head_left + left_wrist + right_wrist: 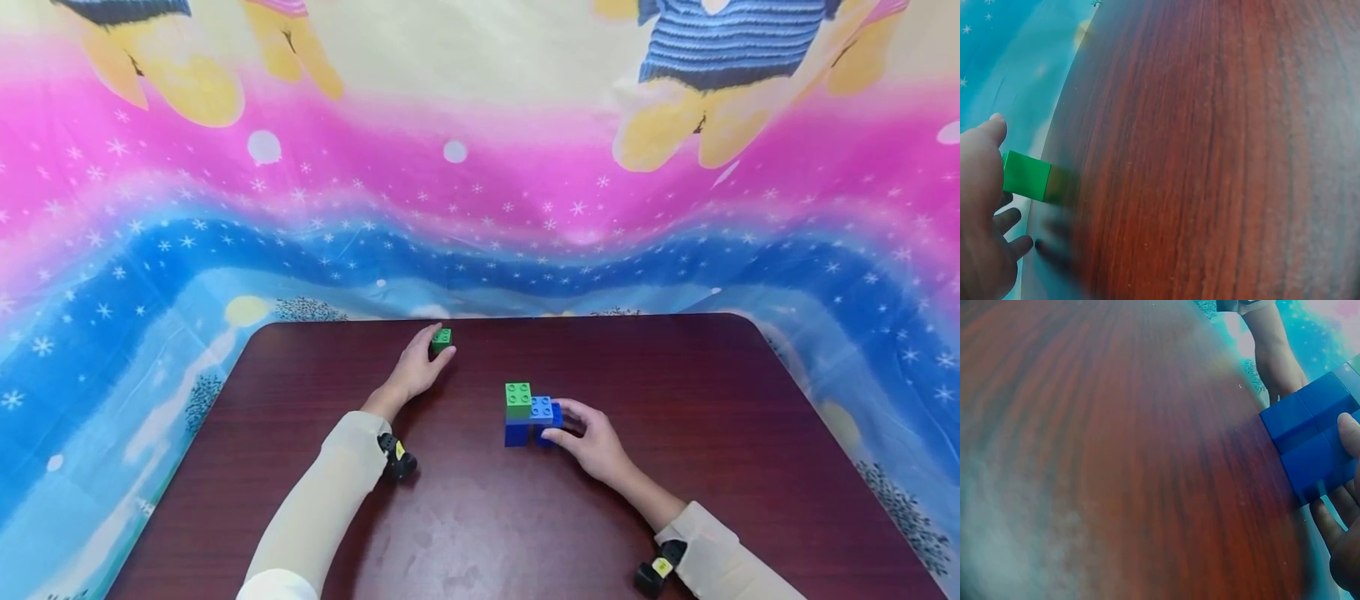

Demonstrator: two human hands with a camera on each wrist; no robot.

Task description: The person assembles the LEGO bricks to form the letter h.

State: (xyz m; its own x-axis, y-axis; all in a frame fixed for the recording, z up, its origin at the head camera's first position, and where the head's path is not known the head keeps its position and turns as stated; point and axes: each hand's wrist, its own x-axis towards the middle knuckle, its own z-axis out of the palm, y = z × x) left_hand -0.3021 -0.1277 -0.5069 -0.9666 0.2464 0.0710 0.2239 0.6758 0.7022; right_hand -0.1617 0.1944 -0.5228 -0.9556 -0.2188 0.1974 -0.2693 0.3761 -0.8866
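Observation:
A green toy building brick stands on the table by its far edge. My left hand is around it, thumb on the near side and fingers behind; in the left wrist view the thumb tip stands off the green brick. Nearer the middle stands a joined brick structure: dark blue bricks below, a light blue brick across them and a green brick on top at the left. My right hand grips its right end between thumb and fingers. In the right wrist view, the thumb lies against the blue bricks.
The dark red-brown wooden table has rounded far corners. A patterned cloth hangs behind and around it. Small black cameras are strapped to the left wrist and the right wrist.

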